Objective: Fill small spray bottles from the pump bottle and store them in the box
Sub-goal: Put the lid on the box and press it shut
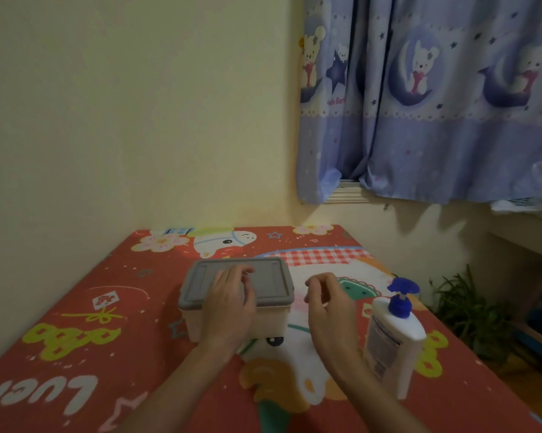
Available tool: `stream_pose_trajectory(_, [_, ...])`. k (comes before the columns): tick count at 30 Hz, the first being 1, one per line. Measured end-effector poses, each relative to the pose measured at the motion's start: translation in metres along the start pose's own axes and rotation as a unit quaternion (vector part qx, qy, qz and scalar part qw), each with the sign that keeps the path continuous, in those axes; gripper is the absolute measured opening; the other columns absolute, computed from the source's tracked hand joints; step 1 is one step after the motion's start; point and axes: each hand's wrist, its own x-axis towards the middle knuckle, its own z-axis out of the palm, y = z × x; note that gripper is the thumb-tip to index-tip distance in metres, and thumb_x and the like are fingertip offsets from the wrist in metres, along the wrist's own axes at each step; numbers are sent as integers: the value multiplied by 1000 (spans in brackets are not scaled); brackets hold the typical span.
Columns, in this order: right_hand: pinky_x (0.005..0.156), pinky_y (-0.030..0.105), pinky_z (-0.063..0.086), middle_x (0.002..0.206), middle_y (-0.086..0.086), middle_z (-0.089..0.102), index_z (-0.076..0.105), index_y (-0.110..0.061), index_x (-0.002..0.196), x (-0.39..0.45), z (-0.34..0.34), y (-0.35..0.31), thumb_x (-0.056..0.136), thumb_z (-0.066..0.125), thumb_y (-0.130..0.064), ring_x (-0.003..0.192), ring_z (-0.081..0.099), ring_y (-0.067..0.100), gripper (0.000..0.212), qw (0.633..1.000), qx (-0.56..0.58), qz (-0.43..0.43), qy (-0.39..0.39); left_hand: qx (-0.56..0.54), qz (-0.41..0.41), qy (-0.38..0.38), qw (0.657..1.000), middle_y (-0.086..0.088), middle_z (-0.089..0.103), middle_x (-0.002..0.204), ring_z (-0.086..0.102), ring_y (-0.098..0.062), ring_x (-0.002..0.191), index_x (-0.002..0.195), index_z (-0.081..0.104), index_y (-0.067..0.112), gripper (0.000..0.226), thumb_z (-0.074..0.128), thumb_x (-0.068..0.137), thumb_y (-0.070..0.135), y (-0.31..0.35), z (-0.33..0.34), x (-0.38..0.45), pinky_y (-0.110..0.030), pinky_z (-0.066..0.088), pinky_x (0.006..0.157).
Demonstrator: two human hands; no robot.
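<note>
My left hand (229, 303) lies flat and empty on the closed box (236, 300), long axis crosswise, while my right hand (329, 304) hovers loosely curled, nearer the pump bottle (391, 335)

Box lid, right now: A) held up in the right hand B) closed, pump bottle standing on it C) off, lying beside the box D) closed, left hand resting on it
D: the grey lid sits closed on the box, with the left hand flat on top; the right hand hovers beside, empty.
</note>
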Motion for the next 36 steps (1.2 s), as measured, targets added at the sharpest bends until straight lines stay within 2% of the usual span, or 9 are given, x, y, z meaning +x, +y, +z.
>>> stream_pose_trajectory(4, [61,33,49,78,-6,57,56,-21,87,-23,-31,26,92,57,-11,72,55,14,11,993,-21,-45,110,11,-2,-6,1000,10,56,93,50,-13,97,108,58,22,19,56,90,15,0,7,-12,-26,39,78])
stream_pose_trajectory(8, [62,31,41,81,-2,48,48,-26,89,-40,-63,51,83,67,1,73,47,21,34,980,-38,-67,183,73,-18,-40,996,3,59,118,48,-18,114,122,56,22,34,51,90,32,-4,11,-15,-38,40,96])
stream_pose_trajectory(11, [71,40,46,95,-4,41,45,-23,103,-49,-81,69,76,76,-6,88,47,24,45,972,-98,-42,210,118,-40,-104,987,5,48,140,38,-18,132,137,45,25,47,46,93,43,-7,11,-12,-41,31,110])
stream_pose_trajectory(14, [90,42,44,116,4,43,45,-8,125,-50,-92,91,69,84,-19,110,45,27,70,975,-137,47,168,159,-50,-144,975,6,34,153,27,-17,142,146,33,27,57,39,95,51,-10,12,-9,-39,21,118])
stream_pose_trajectory(17, [94,44,48,129,3,46,35,-15,138,-48,-96,105,64,86,-31,119,48,21,91,983,-93,125,92,183,-60,-164,968,5,27,157,21,-16,146,149,26,28,63,33,94,58,-12,12,-8,-40,16,120])
stream_pose_trajectory(20, [79,39,55,118,-7,57,39,-25,132,-48,-92,112,67,84,-22,105,59,17,79,987,-41,148,49,201,-60,-177,962,5,22,159,16,-16,147,151,21,29,67,28,93,62,-12,11,-9,-40,14,121])
stream_pose_trajectory(22, [75,39,55,111,-11,59,42,-30,129,-50,-89,117,70,82,-18,100,61,15,73,987,-42,148,38,205,-59,-182,960,5,20,160,14,-16,148,152,18,29,68,26,93,63,-12,10,-9,-40,12,121])
stream_pose_trajectory(27, [65,27,47,107,-11,60,45,-29,129,-46,-81,125,72,80,-15,93,60,14,68,988,-45,148,29,215,-58,-183,958,6,17,161,13,-15,148,152,16,30,70,24,92,65,-20,7,-9,-41,11,121])
stream_pose_trajectory(36, [71,38,55,106,-10,59,44,-25,128,-10,-50,135,74,78,-22,91,59,14,64,987,-71,145,-3,215,-64,-190,956,6,14,162,8,-15,149,153,12,30,72,24,91,66,-28,5,-6,-41,7,122])
